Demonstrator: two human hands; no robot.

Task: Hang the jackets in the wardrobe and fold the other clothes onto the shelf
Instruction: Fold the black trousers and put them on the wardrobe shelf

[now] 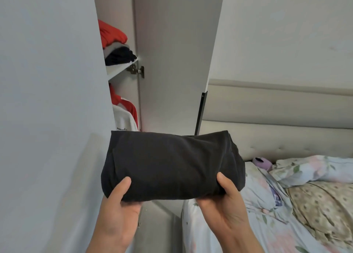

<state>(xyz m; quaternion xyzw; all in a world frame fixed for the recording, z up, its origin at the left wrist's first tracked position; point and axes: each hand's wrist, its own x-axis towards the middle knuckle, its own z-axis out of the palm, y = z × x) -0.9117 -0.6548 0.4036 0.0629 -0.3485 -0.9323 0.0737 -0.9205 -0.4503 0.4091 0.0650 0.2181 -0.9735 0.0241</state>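
A folded black garment is held flat in front of me at chest height. My left hand grips its near left edge, thumb on top. Its near right edge is held the same way by my right hand. Above and behind it the white wardrobe stands partly open. On its shelf lies a stack of folded clothes, red on top, grey and dark below. Under the shelf hangs a red and white jacket, mostly hidden by the wardrobe's near panel.
The open wardrobe door stands edge-on just behind the garment, with a hinge at shelf height. A bed with floral bedding and a padded headboard lies to the right. A purple soft toy sits by the pillow.
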